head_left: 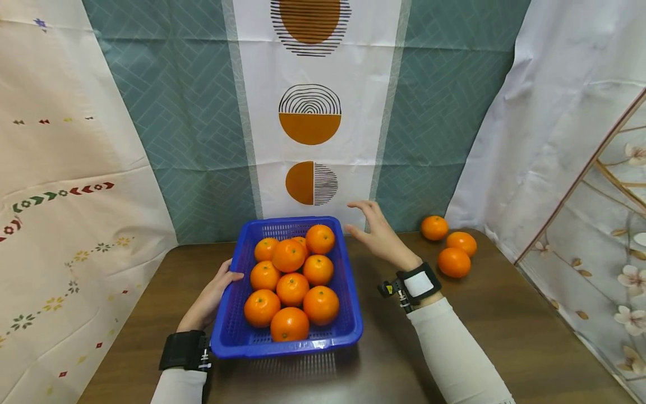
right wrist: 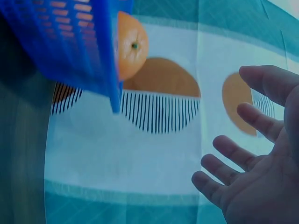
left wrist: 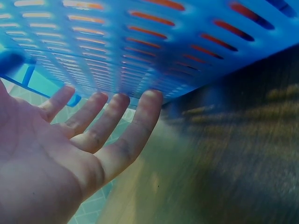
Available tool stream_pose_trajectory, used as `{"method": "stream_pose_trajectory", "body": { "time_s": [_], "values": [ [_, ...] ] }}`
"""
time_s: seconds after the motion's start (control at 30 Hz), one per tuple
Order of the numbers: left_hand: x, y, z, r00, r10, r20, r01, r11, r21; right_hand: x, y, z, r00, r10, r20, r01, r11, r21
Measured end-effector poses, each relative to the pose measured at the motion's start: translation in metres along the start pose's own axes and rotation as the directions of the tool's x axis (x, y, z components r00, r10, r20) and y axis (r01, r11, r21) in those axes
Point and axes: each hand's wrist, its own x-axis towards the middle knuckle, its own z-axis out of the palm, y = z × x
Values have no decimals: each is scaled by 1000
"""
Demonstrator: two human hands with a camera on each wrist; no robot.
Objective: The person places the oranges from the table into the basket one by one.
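Note:
A blue slotted plastic basket [head_left: 353, 314] holds several oranges [head_left: 292, 289] in the middle of the head view. My left hand [head_left: 214, 294] holds its left side, thumb over the rim. In the left wrist view, the fingers [left wrist: 148, 109] reach along the slotted outer wall, their tips at or near it. To the right of the basket, my right hand [head_left: 375, 238] is in the air, apart from the rim, its fingers spread and loosely bent with nothing between them. Whether the basket's whole base rests on the table, I cannot tell.
Three loose oranges [head_left: 454, 262] lie together at the back right of the brown wooden table [head_left: 484, 331]. A patterned cloth [head_left: 192, 140] hangs behind the table. Other cloths [head_left: 65, 224] border its left and right sides.

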Motion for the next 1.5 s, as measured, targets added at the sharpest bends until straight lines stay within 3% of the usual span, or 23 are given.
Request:
{"method": "stream_pose_trajectory", "body": {
  "time_s": [0.23, 0.5, 0.93, 1.1, 1.33, 1.5],
  "values": [
    [0, -5, 5, 1000, -24, 19, 25, 1000, -14, -25, 20, -19, 995, 80, -55, -81, 997, -11],
    [-1, 0, 0, 1000, -13, 28, 13, 1000, -16, -40, 42, -43, 986, 109, -128, -114, 993, -35],
    [-1, 0, -1, 1000, -24, 12, 24, 1000, -16, -72, 76, -77, 943, 197, -269, -230, 968, -98],
    [-1, 0, 0, 999, -40, 13, 40, 999, -14, -83, 81, -85, 906, 289, -311, -352, 921, -168],
    [0, 1, -1, 999, -45, 19, 45, 999, -15, -97, 91, -93, 799, 482, -359, -567, 803, -185],
    [1, 2, -2, 998, -54, 19, 54, 999, -6, -99, 95, -96, 757, 570, -320, -640, 746, -187]
  ]
}}
